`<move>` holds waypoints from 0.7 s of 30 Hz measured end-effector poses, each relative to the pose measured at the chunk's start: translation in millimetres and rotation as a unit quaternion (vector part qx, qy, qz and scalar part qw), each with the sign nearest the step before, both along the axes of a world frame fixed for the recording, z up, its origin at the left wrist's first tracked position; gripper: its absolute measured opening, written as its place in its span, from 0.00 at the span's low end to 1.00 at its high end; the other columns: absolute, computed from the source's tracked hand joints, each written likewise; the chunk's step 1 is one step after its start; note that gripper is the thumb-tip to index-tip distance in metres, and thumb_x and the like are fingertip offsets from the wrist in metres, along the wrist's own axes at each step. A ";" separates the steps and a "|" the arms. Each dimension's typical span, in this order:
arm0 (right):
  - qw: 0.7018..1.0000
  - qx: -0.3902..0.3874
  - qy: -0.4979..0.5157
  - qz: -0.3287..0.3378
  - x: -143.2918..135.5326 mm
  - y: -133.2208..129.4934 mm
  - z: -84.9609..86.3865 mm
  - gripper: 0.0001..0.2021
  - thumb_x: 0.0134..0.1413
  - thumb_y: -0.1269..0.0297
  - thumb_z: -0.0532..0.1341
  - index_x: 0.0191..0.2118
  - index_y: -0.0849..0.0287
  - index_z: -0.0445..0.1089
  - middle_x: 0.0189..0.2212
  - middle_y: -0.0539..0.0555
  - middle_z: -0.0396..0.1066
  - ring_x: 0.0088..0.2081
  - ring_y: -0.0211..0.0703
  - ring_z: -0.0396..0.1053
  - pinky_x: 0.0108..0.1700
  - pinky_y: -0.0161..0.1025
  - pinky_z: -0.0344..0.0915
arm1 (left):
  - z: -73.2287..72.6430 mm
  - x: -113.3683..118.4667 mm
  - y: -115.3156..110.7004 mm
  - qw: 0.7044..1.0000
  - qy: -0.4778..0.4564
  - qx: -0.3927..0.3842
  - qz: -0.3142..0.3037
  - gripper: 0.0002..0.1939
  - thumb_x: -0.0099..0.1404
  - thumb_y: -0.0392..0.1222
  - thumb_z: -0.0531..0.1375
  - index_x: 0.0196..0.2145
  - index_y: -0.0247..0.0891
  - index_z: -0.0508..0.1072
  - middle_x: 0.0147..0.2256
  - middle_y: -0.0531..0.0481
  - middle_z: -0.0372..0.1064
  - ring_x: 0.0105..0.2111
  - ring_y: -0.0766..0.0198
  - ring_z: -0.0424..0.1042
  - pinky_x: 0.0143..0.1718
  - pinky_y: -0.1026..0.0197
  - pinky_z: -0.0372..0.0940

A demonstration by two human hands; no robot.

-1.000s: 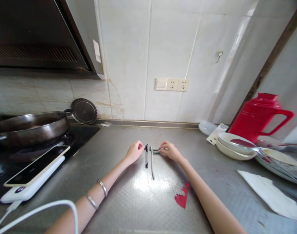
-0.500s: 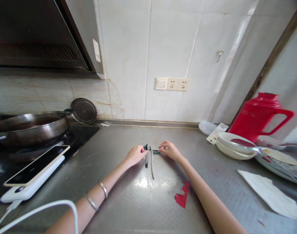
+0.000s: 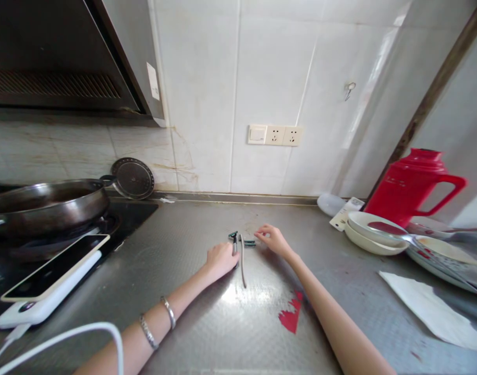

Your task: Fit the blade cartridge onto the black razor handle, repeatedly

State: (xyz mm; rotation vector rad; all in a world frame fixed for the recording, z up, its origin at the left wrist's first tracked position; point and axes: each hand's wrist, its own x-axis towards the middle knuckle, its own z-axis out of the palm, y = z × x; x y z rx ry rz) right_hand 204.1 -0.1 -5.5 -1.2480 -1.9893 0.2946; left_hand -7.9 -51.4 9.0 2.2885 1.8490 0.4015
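at the worktop (image 3: 183, 229), my left hand (image 3: 222, 258) has its fingers clamped on the razor (image 3: 234, 240), beside the pale stick (image 3: 243, 263); my right hand (image 3: 274, 241) (fingertips meeting or apart, i can't tell) is near the green piece (image 3: 249, 244).

Touching a small razor (image 3: 234, 242) with the left hand (image 3: 221, 259) on the shiny desk (image 3: 187, 229). Holding the right hand (image 3: 273, 241) just beside a little dark green thing (image 3: 249, 243). Also seeing a thin gray stick (image 3: 243, 263) in between.
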 end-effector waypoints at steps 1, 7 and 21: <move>1.000 0.000 0.004 -0.003 -0.4 0.2 0.2 0.12 0.53 0.59 0.56 0.29 0.60 0.75 0.30 0.54 0.71 0.33 0.40 0.68 0.37 0.36 0.61 | -0.5 0.8 -0.3 1.000 0.005 0.000 -0.001 0.15 0.58 0.48 0.52 0.24 0.37 0.73 0.28 0.39 0.72 0.32 0.52 0.72 0.32 0.57 0.61; 1.000 0.007 0.017 -0.014 -5.9 -0.7 -0.9 0.13 0.52 0.59 0.56 0.28 0.60 0.75 0.28 0.55 0.72 0.31 0.41 0.68 0.37 0.36 0.62 | -3.9 3.4 -1.4 1.000 0.024 0.006 -0.010 0.16 0.59 0.45 0.50 0.27 0.35 0.74 0.30 0.36 0.73 0.33 0.50 0.72 0.31 0.57 0.61; 0.904 -0.314 0.286 -0.049 -58.7 -29.7 27.9 0.17 0.44 0.52 0.62 0.32 0.63 0.73 0.27 0.55 0.72 0.22 0.33 0.66 0.16 0.27 0.58 | 21.3 9.1 -5.7 0.997 -0.064 0.034 -0.010 0.17 0.62 0.48 0.50 0.26 0.36 0.73 0.29 0.45 0.73 0.32 0.59 0.71 0.30 0.63 0.57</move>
